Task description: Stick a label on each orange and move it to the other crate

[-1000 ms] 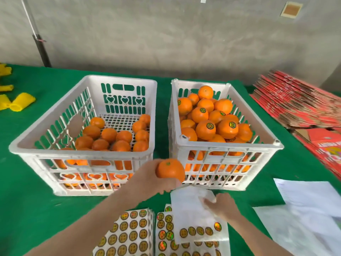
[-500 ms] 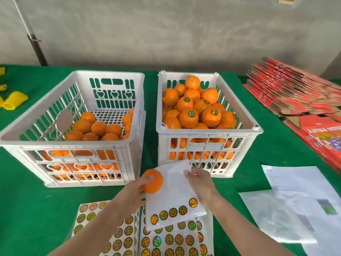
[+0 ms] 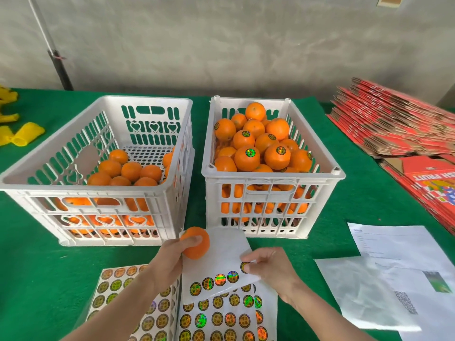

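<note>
My left hand [image 3: 170,259] grips an unlabelled orange [image 3: 197,247] just above the sticker sheets, in front of the gap between the crates. My right hand [image 3: 268,267] pinches a round holographic label [image 3: 243,266] at the edge of a mostly used backing sheet [image 3: 219,264]. The left white crate [image 3: 73,193] holds plain oranges [image 3: 130,171] in a low layer. The right white crate [image 3: 270,179] is heaped with oranges, several showing labels [image 3: 250,152].
Full sticker sheets [image 3: 219,318] lie on the green table cloth below my hands. White papers [image 3: 398,247] and a clear sleeve [image 3: 357,291] lie at the right. Flattened red cartons [image 3: 394,124] are stacked at the far right. Yellow foam nets [image 3: 22,134] lie at the far left.
My left hand has brought the orange down and back from the crates to the sticker sheets. My right hand has moved along the backing sheet and now pinches a label at its edge.
</note>
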Action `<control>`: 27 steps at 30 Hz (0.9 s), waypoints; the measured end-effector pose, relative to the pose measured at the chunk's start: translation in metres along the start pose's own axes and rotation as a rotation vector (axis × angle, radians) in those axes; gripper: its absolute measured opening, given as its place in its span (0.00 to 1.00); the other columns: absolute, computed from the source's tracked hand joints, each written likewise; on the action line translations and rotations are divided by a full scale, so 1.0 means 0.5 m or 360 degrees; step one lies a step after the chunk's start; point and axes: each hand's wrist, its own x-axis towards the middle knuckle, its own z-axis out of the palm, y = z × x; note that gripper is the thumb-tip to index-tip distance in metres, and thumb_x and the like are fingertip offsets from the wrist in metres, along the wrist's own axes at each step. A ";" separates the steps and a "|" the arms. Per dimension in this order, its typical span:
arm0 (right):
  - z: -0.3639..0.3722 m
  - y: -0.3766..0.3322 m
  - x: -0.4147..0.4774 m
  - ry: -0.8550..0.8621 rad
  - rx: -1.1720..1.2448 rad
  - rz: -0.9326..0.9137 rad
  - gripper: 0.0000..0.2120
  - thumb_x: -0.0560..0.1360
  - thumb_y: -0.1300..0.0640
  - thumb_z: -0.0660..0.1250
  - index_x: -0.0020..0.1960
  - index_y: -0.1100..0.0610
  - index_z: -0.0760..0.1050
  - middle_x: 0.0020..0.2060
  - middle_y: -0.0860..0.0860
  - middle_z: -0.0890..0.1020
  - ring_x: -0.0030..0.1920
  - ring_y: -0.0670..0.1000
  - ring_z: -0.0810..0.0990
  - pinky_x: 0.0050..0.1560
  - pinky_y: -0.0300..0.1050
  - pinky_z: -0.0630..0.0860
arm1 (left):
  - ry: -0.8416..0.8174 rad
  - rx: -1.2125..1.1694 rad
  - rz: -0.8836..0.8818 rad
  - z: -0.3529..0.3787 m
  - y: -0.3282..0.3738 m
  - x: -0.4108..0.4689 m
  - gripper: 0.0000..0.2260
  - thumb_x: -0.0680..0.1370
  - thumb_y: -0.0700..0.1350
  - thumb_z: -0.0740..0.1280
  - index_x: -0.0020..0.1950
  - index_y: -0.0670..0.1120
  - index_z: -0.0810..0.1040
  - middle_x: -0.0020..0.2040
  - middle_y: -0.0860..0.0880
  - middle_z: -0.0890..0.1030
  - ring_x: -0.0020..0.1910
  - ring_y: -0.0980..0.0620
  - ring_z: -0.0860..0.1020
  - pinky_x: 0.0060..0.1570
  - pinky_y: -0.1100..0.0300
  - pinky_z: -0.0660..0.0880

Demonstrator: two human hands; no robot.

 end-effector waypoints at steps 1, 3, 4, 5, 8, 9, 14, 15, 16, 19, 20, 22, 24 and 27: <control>-0.002 0.000 -0.001 -0.0015 -0.0009 -0.0003 0.11 0.67 0.69 0.74 0.35 0.53 0.84 0.37 0.45 0.85 0.41 0.42 0.81 0.50 0.36 0.75 | 0.0010 0.0020 -0.0004 0.001 0.001 -0.002 0.25 0.64 0.44 0.73 0.58 0.36 0.75 0.48 0.37 0.84 0.43 0.42 0.84 0.39 0.53 0.80; -0.003 -0.003 -0.006 -0.0056 -0.0010 -0.0006 0.11 0.68 0.69 0.74 0.34 0.53 0.83 0.38 0.45 0.85 0.40 0.40 0.81 0.56 0.40 0.74 | 0.0022 0.0068 -0.0013 0.000 0.004 -0.004 0.26 0.63 0.44 0.73 0.59 0.35 0.75 0.48 0.37 0.84 0.44 0.41 0.84 0.41 0.51 0.80; -0.002 -0.007 -0.009 -0.0072 0.0030 -0.0007 0.12 0.68 0.69 0.74 0.33 0.53 0.83 0.40 0.45 0.84 0.42 0.39 0.80 0.58 0.41 0.73 | 0.0019 0.0097 -0.0029 -0.001 0.005 -0.005 0.27 0.63 0.44 0.74 0.59 0.35 0.75 0.49 0.36 0.84 0.45 0.40 0.83 0.44 0.50 0.80; -0.002 -0.008 -0.009 -0.0060 0.0078 -0.0018 0.12 0.67 0.68 0.74 0.32 0.52 0.83 0.44 0.43 0.83 0.45 0.40 0.79 0.60 0.43 0.71 | 0.0011 0.0139 -0.0053 -0.003 0.005 -0.007 0.27 0.63 0.44 0.74 0.59 0.34 0.75 0.49 0.36 0.83 0.46 0.38 0.83 0.47 0.47 0.80; -0.004 -0.024 -0.006 0.0091 0.0218 -0.0066 0.12 0.67 0.67 0.74 0.32 0.51 0.83 0.54 0.43 0.77 0.57 0.46 0.74 0.64 0.48 0.67 | -0.0030 0.0329 -0.0093 -0.012 0.005 -0.015 0.27 0.64 0.42 0.75 0.60 0.36 0.75 0.50 0.36 0.83 0.49 0.36 0.82 0.56 0.40 0.76; -0.004 -0.031 -0.005 0.0117 0.0266 -0.0086 0.11 0.67 0.67 0.74 0.32 0.52 0.84 0.52 0.45 0.79 0.56 0.48 0.75 0.62 0.49 0.70 | -0.0032 0.0424 -0.0062 -0.013 0.004 -0.019 0.27 0.63 0.42 0.77 0.60 0.38 0.76 0.51 0.37 0.83 0.50 0.37 0.81 0.58 0.40 0.75; 0.006 -0.068 -0.017 0.0042 0.0279 -0.0259 0.12 0.70 0.68 0.71 0.35 0.52 0.83 0.33 0.48 0.83 0.38 0.45 0.80 0.39 0.32 0.75 | 0.0152 0.1121 0.0324 -0.004 0.018 -0.037 0.25 0.60 0.46 0.80 0.53 0.55 0.75 0.64 0.55 0.61 0.65 0.48 0.65 0.65 0.51 0.66; 0.011 -0.077 -0.021 0.0010 0.0246 -0.0329 0.13 0.71 0.68 0.71 0.35 0.51 0.83 0.32 0.46 0.83 0.36 0.43 0.79 0.39 0.31 0.74 | 0.0133 0.1075 0.0356 0.000 0.022 -0.043 0.25 0.59 0.48 0.79 0.52 0.56 0.74 0.64 0.55 0.63 0.64 0.48 0.67 0.62 0.52 0.68; 0.016 -0.087 -0.025 -0.0028 0.0195 -0.0406 0.13 0.71 0.68 0.70 0.37 0.51 0.82 0.30 0.44 0.81 0.35 0.41 0.78 0.40 0.30 0.74 | 0.0108 0.0976 0.0365 0.003 0.025 -0.049 0.26 0.58 0.48 0.77 0.53 0.56 0.73 0.63 0.53 0.67 0.62 0.47 0.70 0.58 0.55 0.70; 0.035 -0.122 -0.033 -0.0154 -0.0003 -0.0624 0.11 0.72 0.66 0.70 0.44 0.50 0.80 0.29 0.41 0.79 0.35 0.40 0.76 0.43 0.33 0.74 | -0.0062 0.0468 0.0281 0.010 0.038 -0.058 0.31 0.59 0.46 0.75 0.61 0.45 0.74 0.59 0.41 0.77 0.55 0.43 0.77 0.47 0.58 0.75; 0.042 -0.133 -0.036 -0.0202 -0.0059 -0.0669 0.12 0.73 0.65 0.70 0.48 0.49 0.79 0.29 0.42 0.79 0.37 0.41 0.77 0.45 0.32 0.73 | -0.0132 0.0286 0.0233 0.012 0.042 -0.060 0.33 0.58 0.46 0.76 0.63 0.43 0.74 0.58 0.39 0.77 0.52 0.43 0.78 0.45 0.58 0.77; 0.052 -0.151 -0.035 -0.0266 -0.0129 -0.0716 0.15 0.73 0.63 0.71 0.54 0.47 0.74 0.32 0.45 0.81 0.41 0.42 0.80 0.48 0.29 0.71 | -0.0238 0.0106 0.0191 0.017 0.052 -0.066 0.36 0.56 0.49 0.77 0.63 0.42 0.74 0.55 0.38 0.78 0.43 0.45 0.80 0.41 0.58 0.78; 0.060 -0.164 -0.032 -0.0249 -0.0180 -0.0752 0.16 0.73 0.62 0.71 0.54 0.48 0.71 0.34 0.47 0.82 0.40 0.41 0.80 0.48 0.28 0.71 | -0.0307 0.0072 0.0202 0.025 0.060 -0.070 0.41 0.53 0.51 0.80 0.62 0.42 0.74 0.52 0.39 0.78 0.39 0.47 0.80 0.39 0.59 0.78; 0.068 -0.174 -0.027 -0.0190 -0.0285 -0.0789 0.14 0.72 0.61 0.72 0.50 0.47 0.72 0.33 0.46 0.81 0.39 0.41 0.79 0.46 0.29 0.72 | -0.0323 0.0066 0.0223 0.032 0.068 -0.070 0.49 0.47 0.57 0.83 0.63 0.41 0.74 0.53 0.39 0.78 0.39 0.46 0.79 0.39 0.59 0.78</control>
